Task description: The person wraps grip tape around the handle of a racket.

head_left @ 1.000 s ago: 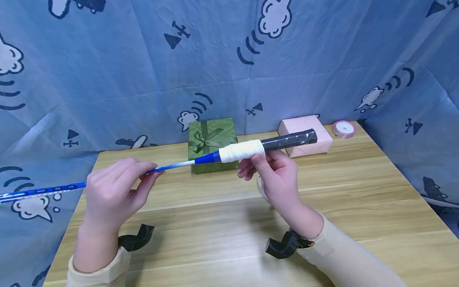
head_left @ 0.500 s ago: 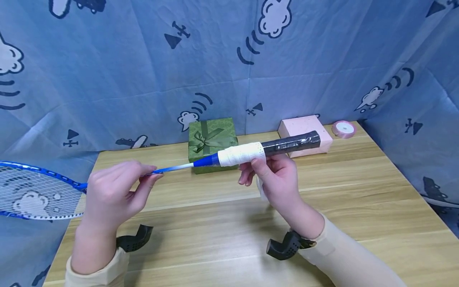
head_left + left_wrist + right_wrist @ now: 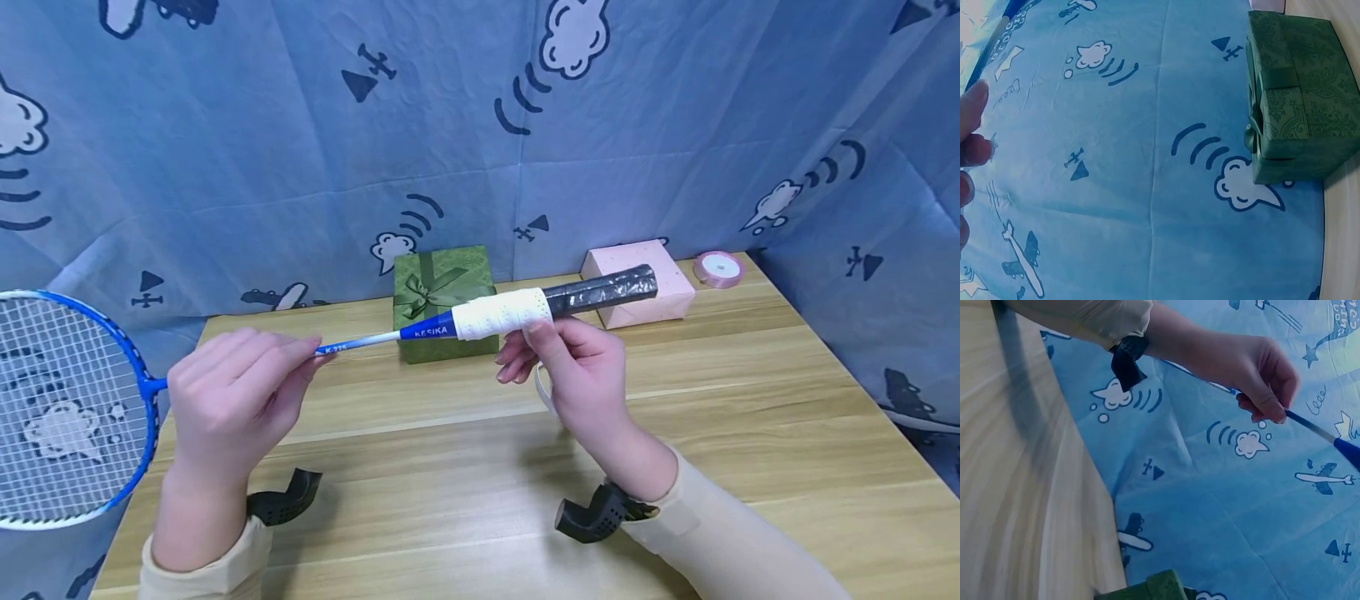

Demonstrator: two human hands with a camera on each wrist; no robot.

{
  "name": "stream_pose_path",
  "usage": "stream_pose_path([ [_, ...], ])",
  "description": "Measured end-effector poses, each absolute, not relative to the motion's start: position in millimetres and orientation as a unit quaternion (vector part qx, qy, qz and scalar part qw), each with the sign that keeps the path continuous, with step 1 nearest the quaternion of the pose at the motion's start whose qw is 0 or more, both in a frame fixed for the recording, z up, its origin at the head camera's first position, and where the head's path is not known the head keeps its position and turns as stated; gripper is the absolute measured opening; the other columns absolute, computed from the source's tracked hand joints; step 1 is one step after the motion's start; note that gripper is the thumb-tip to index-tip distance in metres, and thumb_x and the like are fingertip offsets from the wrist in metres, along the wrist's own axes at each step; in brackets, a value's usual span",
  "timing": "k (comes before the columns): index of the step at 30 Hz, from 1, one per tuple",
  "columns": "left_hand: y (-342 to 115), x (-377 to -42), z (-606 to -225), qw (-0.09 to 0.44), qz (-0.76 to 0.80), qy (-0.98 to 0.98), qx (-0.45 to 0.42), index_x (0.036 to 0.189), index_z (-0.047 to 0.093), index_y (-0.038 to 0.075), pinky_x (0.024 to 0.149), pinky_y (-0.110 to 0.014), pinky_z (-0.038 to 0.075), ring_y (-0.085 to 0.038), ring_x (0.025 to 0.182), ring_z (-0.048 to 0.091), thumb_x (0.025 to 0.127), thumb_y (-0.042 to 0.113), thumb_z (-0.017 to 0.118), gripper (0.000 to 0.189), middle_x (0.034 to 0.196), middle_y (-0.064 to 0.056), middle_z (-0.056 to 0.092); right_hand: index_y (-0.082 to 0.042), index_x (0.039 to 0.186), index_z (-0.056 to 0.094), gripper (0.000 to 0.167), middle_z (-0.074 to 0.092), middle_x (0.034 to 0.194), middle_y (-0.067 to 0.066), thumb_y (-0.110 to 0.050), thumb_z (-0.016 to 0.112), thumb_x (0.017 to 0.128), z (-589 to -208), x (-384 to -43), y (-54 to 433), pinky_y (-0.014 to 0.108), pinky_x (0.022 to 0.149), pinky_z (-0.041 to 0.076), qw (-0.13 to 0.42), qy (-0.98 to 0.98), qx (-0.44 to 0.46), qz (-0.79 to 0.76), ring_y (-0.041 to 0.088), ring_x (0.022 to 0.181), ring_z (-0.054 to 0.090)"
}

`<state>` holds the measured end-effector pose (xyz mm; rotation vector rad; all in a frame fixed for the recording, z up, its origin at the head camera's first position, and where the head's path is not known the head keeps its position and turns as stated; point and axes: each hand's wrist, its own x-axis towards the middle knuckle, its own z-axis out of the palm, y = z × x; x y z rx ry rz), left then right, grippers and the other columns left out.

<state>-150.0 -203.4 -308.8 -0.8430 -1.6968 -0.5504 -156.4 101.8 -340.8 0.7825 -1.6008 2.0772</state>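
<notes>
A blue and white badminton racket [image 3: 146,387] is held up over the table, its strung head at the far left. My left hand [image 3: 232,392] pinches its thin shaft [image 3: 360,342] between thumb and fingertips; the right wrist view also shows this left hand [image 3: 1260,378]. White grip tape [image 3: 502,315] wraps the front part of the handle, while the rear part [image 3: 603,292] is bare, shiny black. My right hand [image 3: 577,358] pinches the tape at the edge of the wrap, thumb on top. A loose tape strip [image 3: 543,387] hangs behind that hand.
On the wooden table [image 3: 450,500], a green gift box [image 3: 450,271] with a bow stands at the back, behind the racket. A pink box [image 3: 645,312] and a pink-edged ribbon roll [image 3: 718,270] sit at the back right. Blue patterned cloth [image 3: 450,125] hangs behind.
The racket has rolled about its shaft: its head has gone from edge-on to facing the camera, and lettering on the blue cone now shows. Both hands have stayed nearly in place.
</notes>
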Motion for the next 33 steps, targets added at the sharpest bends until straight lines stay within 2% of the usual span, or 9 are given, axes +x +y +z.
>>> stream_pose_path([
  [3, -203.5, -150.3, -308.2, 0.555, -0.232, -0.717, -0.352, 0.076, 0.076, 0.0, 0.042, -0.042, 0.04, -0.027, 0.045, 0.053, 0.102, 0.029, 0.068, 0.039, 0.062, -0.009, 0.067, 0.005, 0.093, 0.074, 0.019, 0.075, 0.081, 0.006, -0.001, 0.059, 0.103, -339.8, -156.8, 100.9, 0.03, 0.05, 0.056, 0.206, -0.573, 0.279, 0.742, 0.017, 0.059, 0.071],
  [6, -203.8, -148.4, -307.9, 0.553, -0.236, -0.718, -0.351, 0.075, 0.075, 0.001, 0.04, -0.04, 0.039, -0.025, 0.043, 0.053, 0.102, 0.031, 0.068, 0.041, 0.061, -0.009, 0.067, 0.002, 0.097, 0.075, 0.017, 0.074, 0.08, 0.006, 0.004, 0.058, 0.102, -340.7, -157.8, 100.7, 0.029, 0.053, 0.057, 0.207, -0.568, 0.287, 0.743, 0.016, 0.061, 0.071],
  [10, -204.5, -145.4, -305.5, 0.547, -0.238, -0.72, -0.355, 0.074, 0.074, 0.002, 0.039, -0.038, 0.038, -0.023, 0.042, 0.052, 0.102, 0.034, 0.067, 0.044, 0.06, -0.007, 0.066, -0.007, 0.1, 0.075, 0.014, 0.075, 0.076, 0.004, -0.011, 0.062, 0.104, -343.7, -159.4, 101.5, 0.03, 0.057, 0.059, 0.203, -0.564, 0.307, 0.739, 0.016, 0.064, 0.073],
  [13, -205.1, -143.6, -303.6, 0.543, -0.234, -0.722, -0.36, 0.074, 0.074, 0.002, 0.038, -0.037, 0.037, -0.023, 0.042, 0.051, 0.102, 0.035, 0.067, 0.044, 0.06, -0.007, 0.065, 0.002, 0.093, 0.073, 0.028, 0.075, 0.075, 0.003, -0.022, 0.063, 0.103, -345.7, -160.3, 102.7, 0.03, 0.058, 0.059, 0.201, -0.567, 0.322, 0.731, 0.016, 0.064, 0.073],
  [16, -206.0, -142.0, -302.8, 0.541, -0.233, -0.722, -0.364, 0.074, 0.075, 0.002, 0.038, -0.037, 0.037, -0.022, 0.041, 0.051, 0.102, 0.034, 0.067, 0.043, 0.06, -0.007, 0.065, 0.011, 0.09, 0.066, 0.039, 0.075, 0.075, 0.003, -0.026, 0.063, 0.103, -347.0, -161.5, 103.7, 0.031, 0.057, 0.059, 0.192, -0.566, 0.329, 0.731, 0.017, 0.062, 0.073],
  [22, -208.8, -143.4, -302.1, 0.517, -0.247, -0.729, -0.375, 0.075, 0.074, 0.002, 0.039, -0.028, 0.031, -0.013, 0.042, 0.042, 0.102, 0.035, 0.066, 0.044, 0.056, -0.001, 0.059, -0.008, 0.105, 0.064, 0.019, 0.075, 0.073, 0.003, -0.027, 0.065, 0.102, -346.8, -160.6, 105.3, 0.033, 0.056, 0.06, 0.148, -0.559, 0.313, 0.753, 0.017, 0.061, 0.072],
  [24, -209.2, -145.0, -302.0, 0.509, -0.247, -0.737, -0.369, 0.077, 0.074, 0.002, 0.041, -0.026, 0.03, -0.012, 0.044, 0.04, 0.103, 0.035, 0.066, 0.043, 0.058, -0.001, 0.059, -0.01, 0.107, 0.064, 0.016, 0.074, 0.073, 0.003, -0.025, 0.065, 0.103, -346.2, -159.9, 105.4, 0.033, 0.056, 0.06, 0.144, -0.559, 0.309, 0.755, 0.016, 0.061, 0.072],
  [28, -206.3, -147.1, -303.3, 0.524, -0.236, -0.752, -0.324, 0.083, 0.075, 0.001, 0.048, -0.034, 0.039, -0.019, 0.047, 0.049, 0.103, 0.035, 0.065, 0.041, 0.066, -0.006, 0.067, -0.007, 0.103, 0.064, 0.013, 0.074, 0.072, 0.003, -0.02, 0.064, 0.104, -345.0, -158.1, 104.8, 0.033, 0.055, 0.06, 0.154, -0.566, 0.305, 0.75, 0.016, 0.06, 0.072],
  [33, -199.7, -147.9, -306.3, 0.559, -0.252, -0.734, -0.29, 0.081, 0.076, 0.001, 0.056, -0.046, 0.045, -0.033, 0.056, 0.06, 0.102, 0.033, 0.068, 0.04, 0.074, -0.012, 0.072, -0.001, 0.098, 0.063, 0.022, 0.073, 0.069, 0.003, -0.023, 0.065, 0.103, -344.4, -157.2, 103.7, 0.032, 0.054, 0.058, 0.159, -0.574, 0.294, 0.747, 0.016, 0.058, 0.07],
])
